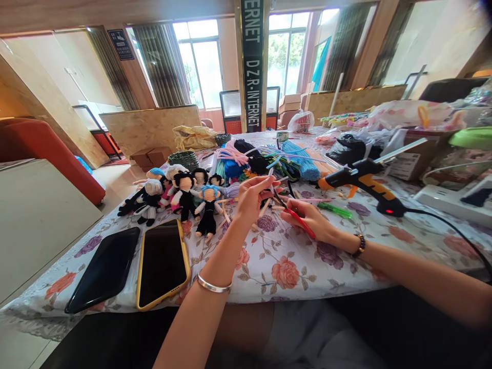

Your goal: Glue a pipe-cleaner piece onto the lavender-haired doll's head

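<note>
While seated at table: person with both hands raised
Left hand (251, 197): pinching thin pale pipe-cleaner stem (265, 179)
Right hand (309, 218): gripping red-handled scissors (298, 218)

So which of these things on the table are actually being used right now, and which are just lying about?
In use:
- left hand pinching a thin pale stick
- right hand holding red-handled scissors

Lying about:
- glue gun
- row of small dolls
- two phones
- pile of pipe cleaners
- green stick

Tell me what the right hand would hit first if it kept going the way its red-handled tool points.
Probably the left hand: the right hand aims its red-handled tool up-left at the left hand's fingers, though depth between them is unclear.
</note>
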Demonstrator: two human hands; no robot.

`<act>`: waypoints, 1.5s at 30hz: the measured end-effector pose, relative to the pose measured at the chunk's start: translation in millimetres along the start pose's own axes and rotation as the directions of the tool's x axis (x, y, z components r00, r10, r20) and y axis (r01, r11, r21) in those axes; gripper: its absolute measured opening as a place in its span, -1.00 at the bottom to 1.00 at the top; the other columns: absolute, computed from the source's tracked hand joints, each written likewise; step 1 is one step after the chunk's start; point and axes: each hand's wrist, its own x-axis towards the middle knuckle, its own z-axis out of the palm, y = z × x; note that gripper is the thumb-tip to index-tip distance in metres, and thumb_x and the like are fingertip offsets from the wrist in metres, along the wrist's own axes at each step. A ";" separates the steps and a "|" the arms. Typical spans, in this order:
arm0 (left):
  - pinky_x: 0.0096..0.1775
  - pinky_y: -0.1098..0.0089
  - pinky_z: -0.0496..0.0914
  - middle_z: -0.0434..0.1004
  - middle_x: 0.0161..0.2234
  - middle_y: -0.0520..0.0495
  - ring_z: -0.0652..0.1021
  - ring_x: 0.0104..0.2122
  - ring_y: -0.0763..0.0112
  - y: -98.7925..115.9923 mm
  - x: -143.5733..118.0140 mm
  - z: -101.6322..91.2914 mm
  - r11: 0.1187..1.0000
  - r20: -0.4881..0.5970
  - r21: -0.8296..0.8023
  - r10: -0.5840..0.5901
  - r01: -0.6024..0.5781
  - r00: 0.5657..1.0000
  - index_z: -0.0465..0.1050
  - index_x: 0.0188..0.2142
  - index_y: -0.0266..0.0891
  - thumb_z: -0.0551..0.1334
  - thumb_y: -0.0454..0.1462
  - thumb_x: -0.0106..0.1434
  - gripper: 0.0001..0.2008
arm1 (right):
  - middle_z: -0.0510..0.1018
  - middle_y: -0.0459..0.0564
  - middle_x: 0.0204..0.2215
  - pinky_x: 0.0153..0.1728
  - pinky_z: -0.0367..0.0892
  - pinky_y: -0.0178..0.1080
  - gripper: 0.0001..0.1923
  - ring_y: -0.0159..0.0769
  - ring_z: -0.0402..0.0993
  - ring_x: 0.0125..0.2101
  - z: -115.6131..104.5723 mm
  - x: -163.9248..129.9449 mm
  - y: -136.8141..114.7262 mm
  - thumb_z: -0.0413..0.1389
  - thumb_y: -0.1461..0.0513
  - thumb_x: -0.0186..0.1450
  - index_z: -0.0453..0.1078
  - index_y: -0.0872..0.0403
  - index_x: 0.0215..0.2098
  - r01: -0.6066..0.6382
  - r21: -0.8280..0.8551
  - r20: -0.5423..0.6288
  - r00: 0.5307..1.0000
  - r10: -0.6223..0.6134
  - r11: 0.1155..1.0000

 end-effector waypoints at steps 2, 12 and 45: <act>-0.32 0.40 0.42 0.56 -0.50 -0.05 0.57 -0.49 0.45 0.4 0.0 -0.2 1.000 -0.004 0.001 -0.003 0.003 1.000 0.52 -0.52 -0.29 0.44 -0.21 -0.18 -0.76 | 0.14 -0.21 -0.58 -0.65 0.05 -0.37 -0.53 -0.52 0.04 -0.62 0.0 -0.4 -0.2 0.10 -0.13 0.15 0.07 0.04 -0.47 -0.008 0.009 0.002 1.000 0.008 1.000; -0.32 0.41 0.42 0.57 -0.50 -0.05 0.55 -0.49 0.48 0.7 -0.8 0.4 1.000 -0.016 0.005 0.004 -0.004 1.000 0.52 -0.51 -0.30 0.44 -0.20 -0.16 -0.76 | 0.14 -0.21 -0.59 -0.60 0.02 -0.36 -0.57 -0.51 0.05 -0.60 -1.4 -0.1 -2.2 0.11 -0.09 0.18 0.09 0.06 -0.47 0.049 -0.049 0.010 0.999 -0.048 0.998; -0.31 0.40 0.44 0.56 -0.50 -0.05 0.56 -0.47 0.47 0.8 0.3 0.6 1.000 -0.030 0.006 -0.001 0.001 1.000 0.52 -0.50 -0.30 0.44 -0.21 -0.15 -0.76 | 0.17 -0.19 -0.58 -0.60 0.03 -0.34 -0.55 -0.48 0.06 -0.60 -1.0 -0.2 -2.5 0.07 -0.13 0.18 0.09 0.04 -0.46 0.039 -0.080 -0.004 0.999 -0.039 0.996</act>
